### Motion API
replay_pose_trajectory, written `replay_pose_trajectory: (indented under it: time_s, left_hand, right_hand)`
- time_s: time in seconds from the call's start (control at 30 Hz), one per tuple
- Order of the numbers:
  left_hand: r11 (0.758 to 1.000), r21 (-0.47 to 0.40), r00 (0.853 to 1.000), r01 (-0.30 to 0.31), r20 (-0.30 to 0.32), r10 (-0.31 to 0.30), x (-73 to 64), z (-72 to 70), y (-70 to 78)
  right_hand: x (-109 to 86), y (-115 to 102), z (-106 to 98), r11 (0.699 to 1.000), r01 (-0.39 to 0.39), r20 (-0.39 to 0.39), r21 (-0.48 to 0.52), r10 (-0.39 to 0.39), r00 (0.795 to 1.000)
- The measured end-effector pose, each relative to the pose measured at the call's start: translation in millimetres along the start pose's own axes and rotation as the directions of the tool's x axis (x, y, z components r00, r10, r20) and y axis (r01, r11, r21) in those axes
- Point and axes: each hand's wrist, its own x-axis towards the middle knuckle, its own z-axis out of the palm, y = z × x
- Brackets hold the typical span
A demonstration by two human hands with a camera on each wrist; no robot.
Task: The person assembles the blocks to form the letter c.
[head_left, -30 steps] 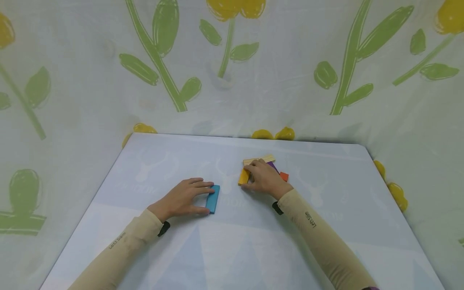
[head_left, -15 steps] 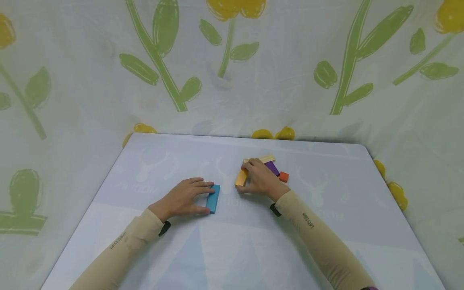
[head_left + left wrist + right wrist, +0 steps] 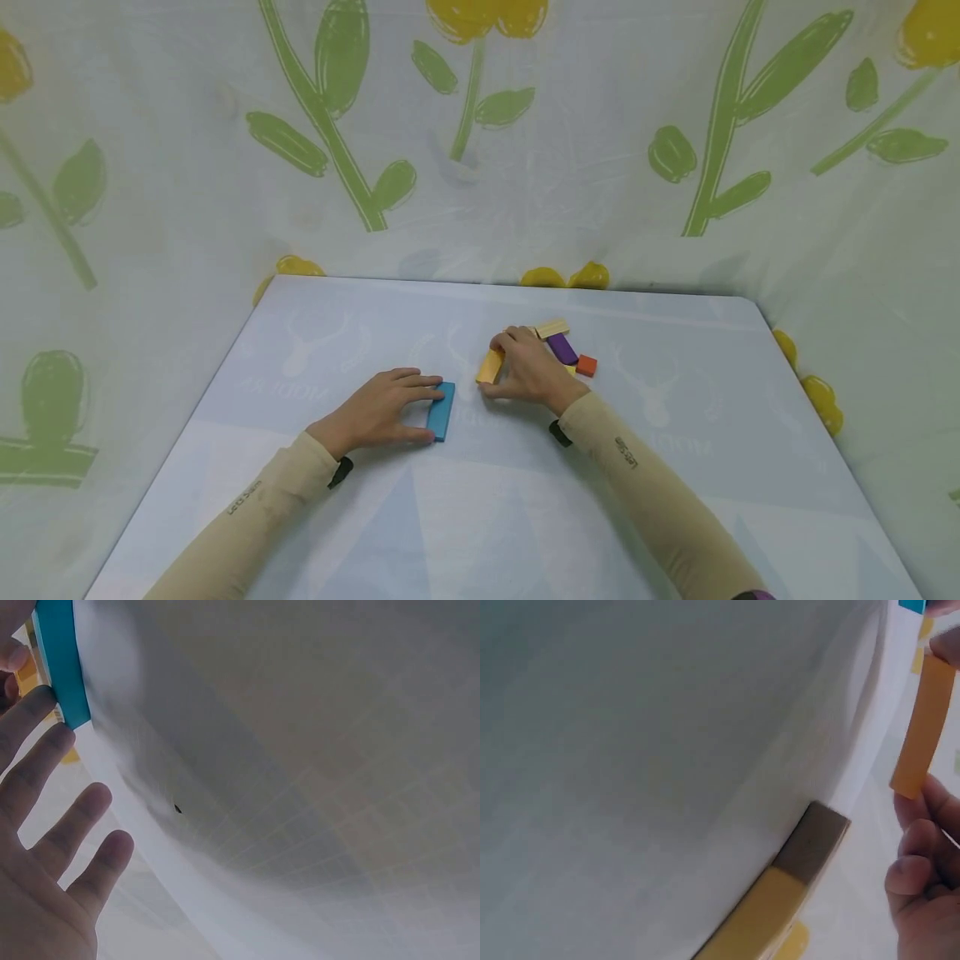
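Note:
On the left of the table, my left hand (image 3: 382,410) pinches a blue block (image 3: 441,412) lengthwise, thumb at the near end and fingertips at the far end. The left wrist view shows the same block as a teal strip (image 3: 61,664), with the two lowest fingers spread away from it. My right hand (image 3: 531,371) grips a yellow-orange block (image 3: 490,367) by its two ends, at the left of a small group of blocks. Seen from the right wrist, that orange block (image 3: 924,724) is raised off the surface between thumb and fingers.
Beyond the right hand lie pale wooden blocks (image 3: 552,328), a purple block (image 3: 562,348) and a small red-orange block (image 3: 587,366). A yellow block (image 3: 572,370) peeks out beside the right wrist. A patterned white cloth (image 3: 570,167) hangs behind the table (image 3: 420,533).
My right hand has drawn the yellow-orange block left, away from the other blocks, uncovering more of the purple and yellow ones. The left hand and blue block stay put.

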Motion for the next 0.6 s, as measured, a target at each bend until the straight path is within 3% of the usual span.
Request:
replay_pose_trajectory:
  time_s: [0.37, 0.6]
  left_hand:
    - [1.000, -0.014, 1.000, 0.011, 0.007, -0.010, -0.8, 0.1, 0.0]
    - [1.000, -0.002, 1.000, 0.013, 0.008, -0.013, -0.6, 0.4, -0.4]
  right_hand:
    - [13.2, -14.4, 8.9, 0.990, -0.136, 0.046, 0.041, 0.134, 0.990]
    - [19.3, -19.9, 13.3, 0.987, -0.161, 0.067, 0.015, 0.160, 0.985]
